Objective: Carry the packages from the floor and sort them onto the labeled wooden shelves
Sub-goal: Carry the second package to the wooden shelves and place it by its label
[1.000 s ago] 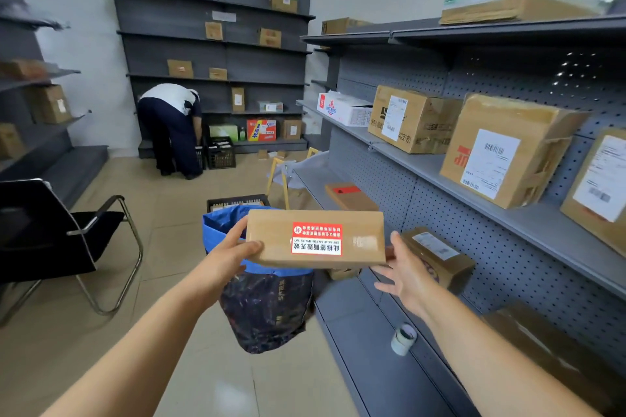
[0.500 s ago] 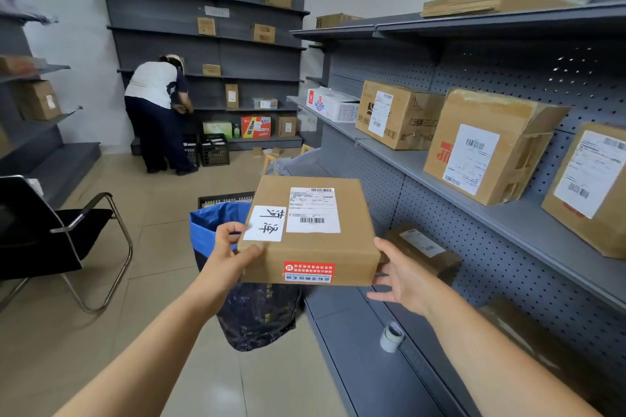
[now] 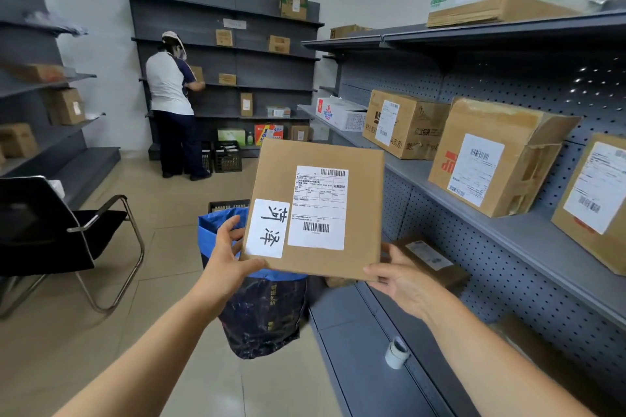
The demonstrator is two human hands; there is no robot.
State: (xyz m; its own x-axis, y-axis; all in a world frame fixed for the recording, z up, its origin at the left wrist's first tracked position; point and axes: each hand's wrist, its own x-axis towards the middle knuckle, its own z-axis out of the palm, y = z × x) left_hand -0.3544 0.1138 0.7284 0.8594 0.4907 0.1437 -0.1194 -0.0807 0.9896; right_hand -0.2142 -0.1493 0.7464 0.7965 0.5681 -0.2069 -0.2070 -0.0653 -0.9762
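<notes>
— See the flat brown cardboard package (image 3: 316, 210)? It's up in the air over the blue-rimmed dark plastic sack (image 3: 261, 308), tilted so its labelled face looks at the person holding it.

— How's the hold?

— The left hand (image 3: 228, 257) pinches the lower left corner, thumb on the face beside the white handwritten sticker (image 3: 267, 228). The right hand (image 3: 403, 276) props the lower right corner from underneath, fingers spread; whether they close round the back, I can't tell.

— Risky?

— A bit, I'd say. Smooth card held only at two bottom corners: if that pinch loosens, it could tip forward and drop into the sack or onto the tiled floor (image 3: 159, 237).

— And the shelving?

— Grey metal shelf (image 3: 508, 230) with a perforated back panel, already carrying dented, taped cartons. I'd guess the bigger danger is misreading the sticker and setting it in the wrong bay.

— That little white tape roll (image 3: 395, 353) on the bottom ledge?

— Well clear, though a foot could catch it.
</notes>
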